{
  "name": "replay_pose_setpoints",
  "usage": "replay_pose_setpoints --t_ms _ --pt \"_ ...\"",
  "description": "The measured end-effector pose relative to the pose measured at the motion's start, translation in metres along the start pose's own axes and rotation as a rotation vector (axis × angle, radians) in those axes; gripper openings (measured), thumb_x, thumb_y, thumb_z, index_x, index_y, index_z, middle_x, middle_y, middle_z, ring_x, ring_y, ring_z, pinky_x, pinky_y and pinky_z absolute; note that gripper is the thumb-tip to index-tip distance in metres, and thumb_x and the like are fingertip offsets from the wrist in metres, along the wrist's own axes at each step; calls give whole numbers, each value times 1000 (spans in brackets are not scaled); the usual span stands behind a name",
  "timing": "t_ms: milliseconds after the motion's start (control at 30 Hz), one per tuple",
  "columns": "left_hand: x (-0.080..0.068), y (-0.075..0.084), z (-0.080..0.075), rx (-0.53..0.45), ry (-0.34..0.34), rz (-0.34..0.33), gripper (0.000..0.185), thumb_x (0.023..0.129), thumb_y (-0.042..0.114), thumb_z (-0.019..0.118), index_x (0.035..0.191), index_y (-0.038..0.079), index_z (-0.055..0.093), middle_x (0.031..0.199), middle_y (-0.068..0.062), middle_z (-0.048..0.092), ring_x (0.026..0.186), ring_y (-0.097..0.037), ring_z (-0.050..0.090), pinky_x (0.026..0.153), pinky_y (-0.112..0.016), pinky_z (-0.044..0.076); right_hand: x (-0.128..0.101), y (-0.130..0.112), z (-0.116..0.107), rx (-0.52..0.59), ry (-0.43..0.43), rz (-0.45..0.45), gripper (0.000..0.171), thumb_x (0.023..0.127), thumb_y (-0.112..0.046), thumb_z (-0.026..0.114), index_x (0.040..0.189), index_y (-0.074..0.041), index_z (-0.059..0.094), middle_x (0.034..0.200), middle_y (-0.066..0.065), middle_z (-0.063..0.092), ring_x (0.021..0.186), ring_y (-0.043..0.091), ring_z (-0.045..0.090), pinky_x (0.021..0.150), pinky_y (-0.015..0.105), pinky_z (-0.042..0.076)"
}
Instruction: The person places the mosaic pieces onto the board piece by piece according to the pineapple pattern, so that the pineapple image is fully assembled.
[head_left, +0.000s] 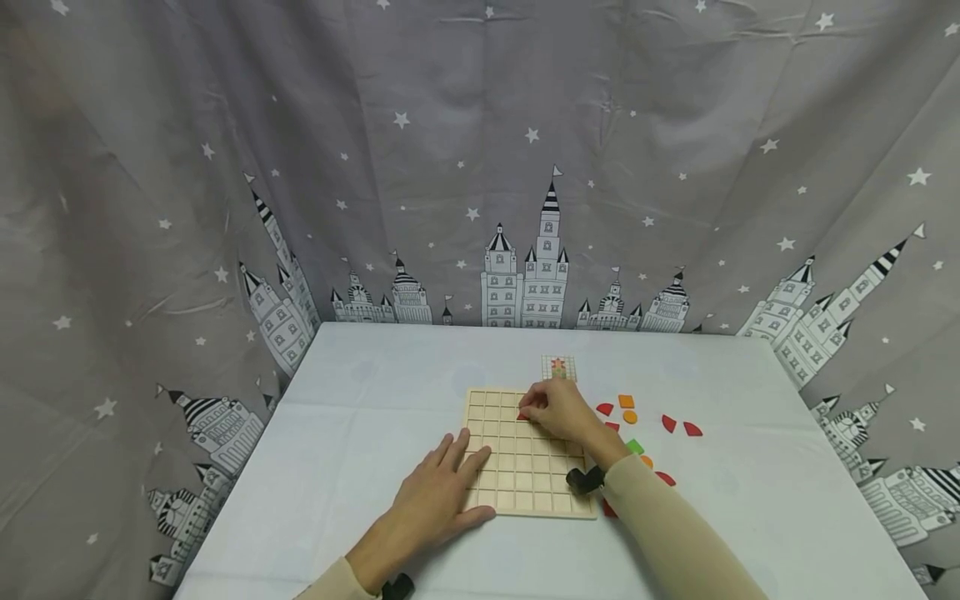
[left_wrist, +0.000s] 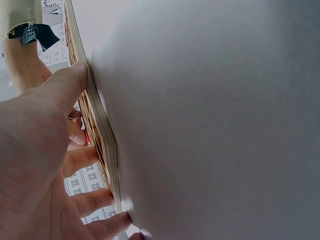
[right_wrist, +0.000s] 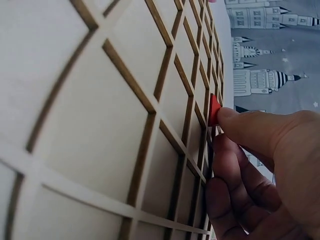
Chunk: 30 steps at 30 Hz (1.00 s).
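The left hand [head_left: 442,487], fingers spread, rests on the left side of the pale wooden grid board [head_left: 525,502]. Toward the board's far edge, the right hand [head_left: 562,410] pinches a thin red piece [right_wrist: 214,112] on its left, touching the wood or just above, hard to tell. Rightward lie flat red quarter-circles [head_left: 692,429].

- Grid board [head_left: 516,481]: pale wood; raised ribs divide the face into square recesses. Lies flat, face up; left hand [head_left: 441,485] rests on its 8 o'clock side.
- Red piece [right_wrist: 214,111]: small; outline partly hidden. Pinched by right hand [head_left: 558,408] at the board's 12 o'clock region; seating in a recess indeterminable.
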<state>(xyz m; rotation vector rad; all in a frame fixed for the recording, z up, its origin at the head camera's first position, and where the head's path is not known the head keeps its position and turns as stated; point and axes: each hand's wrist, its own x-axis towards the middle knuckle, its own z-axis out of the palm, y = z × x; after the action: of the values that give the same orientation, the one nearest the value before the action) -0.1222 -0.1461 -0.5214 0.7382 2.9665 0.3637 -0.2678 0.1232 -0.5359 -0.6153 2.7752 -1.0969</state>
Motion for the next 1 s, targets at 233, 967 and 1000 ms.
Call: replay_pose_setpoints --t_ms 233,967,1000 --pt "-1 -1 3 5 -3 -1 89 104 67 80 172 16 56 181 -31 46 163 -59 53 125 -68 56 -3 0 1 -50 1 -10 7 106 -19 89 100 -18 93 97 -4 84 87 4 68 81 27 60" --pt "-1 -1 3 -1 -9 -9 90 103 68 80 173 16 55 183 -30 45 165 -58 51 126 -68 56 -12 -1 -5 -62 39 18 7 103 -18 92 96 -17 95 99 -2 81 95 11 71 88 37 64" --pt "-1 -1 3 1 -9 -10 90 103 68 80 173 17 55 183 -29 45 165 -58 51 125 -68 56 -13 -1 -6 -65 46 19 7 103 -17 92 97 -16 95 99 -1 81 94 11 70 88 37 63"
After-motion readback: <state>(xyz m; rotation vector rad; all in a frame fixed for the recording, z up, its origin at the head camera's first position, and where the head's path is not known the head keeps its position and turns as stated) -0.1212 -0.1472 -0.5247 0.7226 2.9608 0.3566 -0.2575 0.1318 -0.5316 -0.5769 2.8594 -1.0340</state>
